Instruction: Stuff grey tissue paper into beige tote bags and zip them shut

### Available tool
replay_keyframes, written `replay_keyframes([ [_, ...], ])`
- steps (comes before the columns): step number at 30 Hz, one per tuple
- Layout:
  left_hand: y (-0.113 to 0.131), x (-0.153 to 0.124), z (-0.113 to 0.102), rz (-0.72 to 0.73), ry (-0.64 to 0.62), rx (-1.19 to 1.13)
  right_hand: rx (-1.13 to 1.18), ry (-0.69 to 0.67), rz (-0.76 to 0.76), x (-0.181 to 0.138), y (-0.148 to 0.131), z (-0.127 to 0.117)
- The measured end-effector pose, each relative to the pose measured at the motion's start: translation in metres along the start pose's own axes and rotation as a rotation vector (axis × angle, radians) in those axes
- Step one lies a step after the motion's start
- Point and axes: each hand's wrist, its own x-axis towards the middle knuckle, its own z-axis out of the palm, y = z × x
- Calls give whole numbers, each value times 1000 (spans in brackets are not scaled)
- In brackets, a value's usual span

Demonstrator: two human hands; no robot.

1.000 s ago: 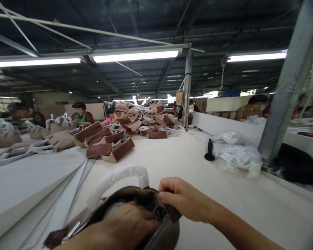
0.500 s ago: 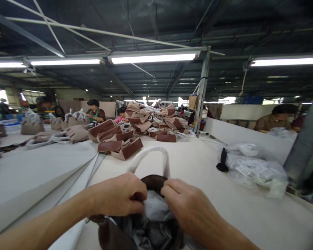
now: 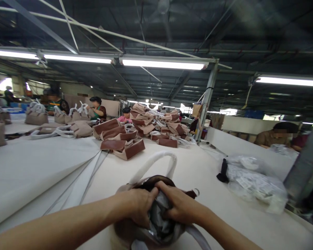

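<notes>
A brown handbag with a white-wrapped handle stands on the white table right in front of me. Grey stuffing paper fills its open mouth. My left hand grips the bag's left rim with its fingers curled into the opening. Facing it across the mouth, my right hand presses its fingers down onto the paper. The two hands almost touch at the top of the opening.
Brown and tan bags lie stacked mid-table, with a bigger heap behind. A clear plastic bag of small items lies at the right beside a grey post. Other people sit at the far left and far right.
The bag has slid a little away from me and shows more of its body. Both hands have moved closer together over the mouth, and the view has swung left.
</notes>
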Motion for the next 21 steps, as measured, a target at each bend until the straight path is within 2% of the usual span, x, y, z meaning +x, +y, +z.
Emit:
replay_keyframes([
  [3, -11, -4, -1, -4, 139, -64, 16, -166, 23, 8, -1, -24],
  [5, -19, -7, -8, -5, 144, -162, -38, -253, 48, 15, -5, -40],
  [7, -24, -8, -15, -26, 110, -265, -93, -280, 46, 22, -9, -46],
  [11, -27, 2, -13, -176, 25, -427, 90, -148, -53, 28, -9, -25],
  [13, -27, 7, -2, -172, 10, -545, 221, -66, -21, 27, -5, -11],
  [15, -26, 12, 10, -102, 66, -648, 296, -35, 15, 24, -2, -5],
  [18, -24, 15, 20, -53, 168, -693, 256, -100, 25, 20, 0, -10],
  [21, -22, 17, 18, 11, 171, -586, 80, -218, 49, 20, -5, -22],
])
